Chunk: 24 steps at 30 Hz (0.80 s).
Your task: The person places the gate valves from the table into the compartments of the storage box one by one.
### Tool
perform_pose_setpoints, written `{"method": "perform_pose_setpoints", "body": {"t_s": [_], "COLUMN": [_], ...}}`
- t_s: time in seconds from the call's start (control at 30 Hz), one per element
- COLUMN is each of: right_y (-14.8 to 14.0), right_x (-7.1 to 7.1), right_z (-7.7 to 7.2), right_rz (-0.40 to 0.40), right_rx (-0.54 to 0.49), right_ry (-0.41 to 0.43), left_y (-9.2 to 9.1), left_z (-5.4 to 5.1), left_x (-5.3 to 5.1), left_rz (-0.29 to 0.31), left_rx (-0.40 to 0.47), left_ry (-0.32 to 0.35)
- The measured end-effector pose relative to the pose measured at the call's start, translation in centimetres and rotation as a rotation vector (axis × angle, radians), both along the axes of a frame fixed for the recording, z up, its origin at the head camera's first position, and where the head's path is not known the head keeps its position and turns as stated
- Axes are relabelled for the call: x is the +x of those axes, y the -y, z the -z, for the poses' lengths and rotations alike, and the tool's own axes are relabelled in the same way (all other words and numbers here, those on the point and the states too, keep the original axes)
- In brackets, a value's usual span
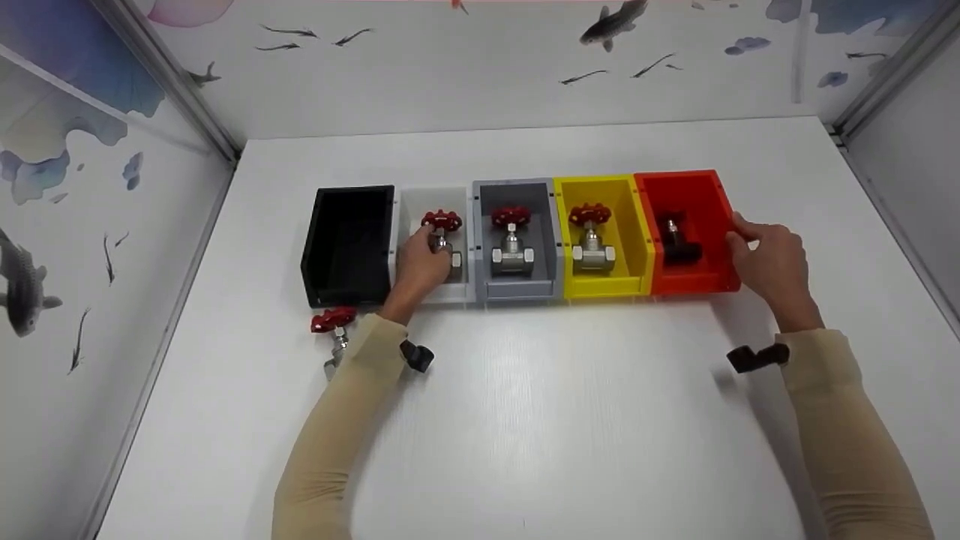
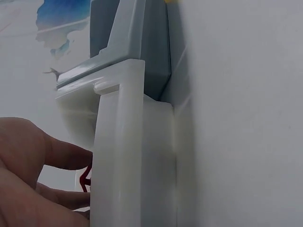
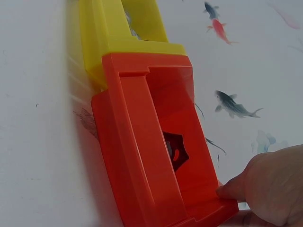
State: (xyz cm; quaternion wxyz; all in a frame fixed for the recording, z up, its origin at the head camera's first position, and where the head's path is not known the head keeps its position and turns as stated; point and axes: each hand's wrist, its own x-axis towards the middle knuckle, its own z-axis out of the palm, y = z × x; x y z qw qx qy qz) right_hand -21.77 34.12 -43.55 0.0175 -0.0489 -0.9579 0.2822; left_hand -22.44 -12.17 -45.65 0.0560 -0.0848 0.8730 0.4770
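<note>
My left hand (image 1: 424,262) reaches into the white bin (image 2: 129,156), its fingers around a metal valve with a red handwheel (image 1: 442,220). The bin's front wall hides most of that grip in the left wrist view. At the right end of the row, my right hand (image 1: 772,262) pinches the side wall of the red bin (image 1: 686,281) between thumb and fingers. Inside the red bin lies a fitting with a metal stem and a dark body (image 1: 681,249). A dark, star-edged wheel (image 3: 176,150) shows there in the right wrist view.
Red-wheeled valves stand in the grey bin (image 1: 517,289) and the yellow bin (image 1: 606,287). A black bin (image 1: 349,247) ends the row at left. Before it, another red-wheeled valve (image 1: 334,320) is on the white table (image 1: 562,420), partly behind the left sleeve.
</note>
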Motion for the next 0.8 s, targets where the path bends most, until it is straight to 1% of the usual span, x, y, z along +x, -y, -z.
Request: {"method": "perform_pose_setpoints", "body": {"t_s": [0.17,0.37,0.5,0.63,0.8], "right_y": [-0.1,-0.1,-0.1,0.0,0.1], "right_x": [0.0,0.0,0.0,0.0,0.0], "right_z": [-0.1,-0.1,-0.1,-0.1,-0.1], "right_rz": [-0.007,-0.012,-0.015,-0.016,0.004], "right_rx": [0.005,0.007,0.001,-0.004,0.005], "right_ry": [-0.019,-0.015,-0.009,-0.006,0.026], "left_y": [0.2,0.6,0.9,1.4,2.1], "left_z": [-0.6,-1.3,-1.9,-2.4,-3.0], "left_x": [0.4,1.2,1.9,2.8,3.8], "left_rz": [0.021,0.042,0.054,0.078,0.112], "left_rx": [0.001,0.02,0.058,0.079,0.105], "left_ry": [0.005,-0.023,-0.015,-0.025,-0.039]}}
